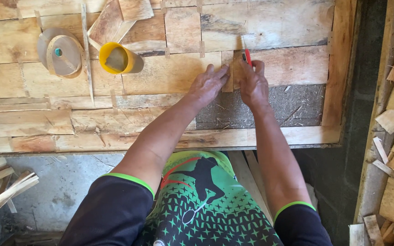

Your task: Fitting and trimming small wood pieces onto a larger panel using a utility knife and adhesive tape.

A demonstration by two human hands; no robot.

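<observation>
The left hand [210, 82] lies with fingers spread flat on a veneer strip [227, 73], steadying it beside the bare board patch [261, 107], while the right hand [253, 82] beside it grips a red-handled knife [247, 56] over the strip's edge.

Both hands [231, 84] press veneer strip [227, 73], right w/ red cutter [247, 56].

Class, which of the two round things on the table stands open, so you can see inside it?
The yellow cup, right of the flat brown tape roll; its mouth shows its inside.
</observation>
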